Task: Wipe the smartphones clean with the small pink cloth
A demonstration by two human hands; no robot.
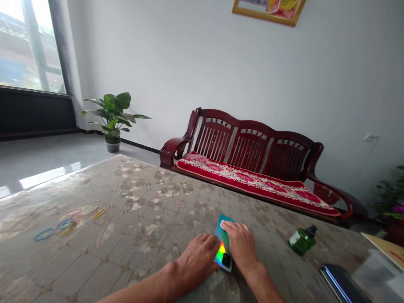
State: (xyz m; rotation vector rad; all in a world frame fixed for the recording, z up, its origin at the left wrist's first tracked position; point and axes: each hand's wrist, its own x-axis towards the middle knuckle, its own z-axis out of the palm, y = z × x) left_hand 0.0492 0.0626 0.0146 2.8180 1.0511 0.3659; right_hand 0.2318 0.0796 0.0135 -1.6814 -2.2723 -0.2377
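Note:
A phone (pixel 224 244) with a shiny rainbow-green back lies face down on the patterned table (pixel 142 206). My left hand (pixel 197 260) rests at the phone's left edge, fingers curled against it. My right hand (pixel 240 245) lies over the phone's right side and presses a small white piece (pixel 222 224), perhaps a cloth or pad, onto its upper back with the fingertips. Both forearms reach in from the bottom edge.
A small green bottle (pixel 301 240) with a black cap lies on the table to the right. A dark flat device (pixel 342 283) sits at the lower right. Coloured rubber bands (pixel 65 225) are scattered at the left. Behind stand a red wooden bench (pixel 252 168) and a potted plant (pixel 112 115).

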